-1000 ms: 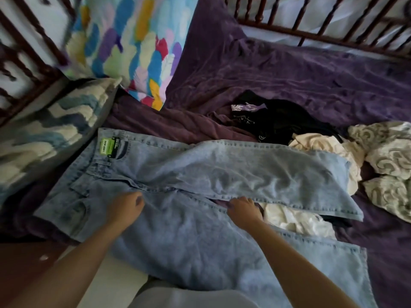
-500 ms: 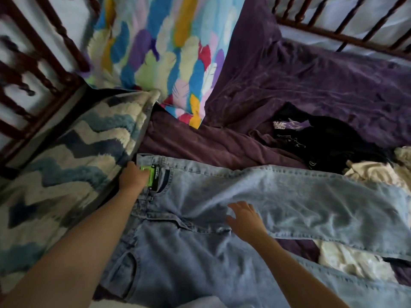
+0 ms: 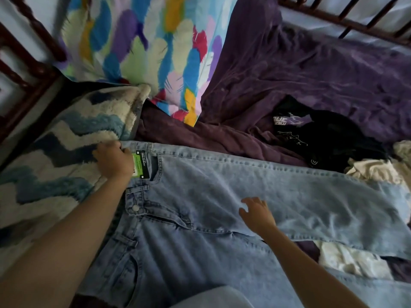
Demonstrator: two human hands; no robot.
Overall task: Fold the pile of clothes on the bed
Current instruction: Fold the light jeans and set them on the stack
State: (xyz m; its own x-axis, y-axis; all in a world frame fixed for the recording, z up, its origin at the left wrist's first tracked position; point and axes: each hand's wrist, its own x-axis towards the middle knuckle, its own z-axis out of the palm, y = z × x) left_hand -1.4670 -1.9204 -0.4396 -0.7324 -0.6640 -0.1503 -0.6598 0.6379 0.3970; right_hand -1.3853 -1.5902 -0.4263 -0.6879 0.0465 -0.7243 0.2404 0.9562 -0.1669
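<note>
Head view: light blue jeans lie spread flat across the bed's purple cover, with both hands on them.

The left hand has its grip closed on the far corner of the waistband, beside the green tag and against the fuzzy zigzag cushion. The right hand rests on the far leg near the crotch seam, fingers spread and loose, grip open. A black printed shirt and cream clothes lie just beyond the jeans, and a feather-print pillow leans behind.
</note>
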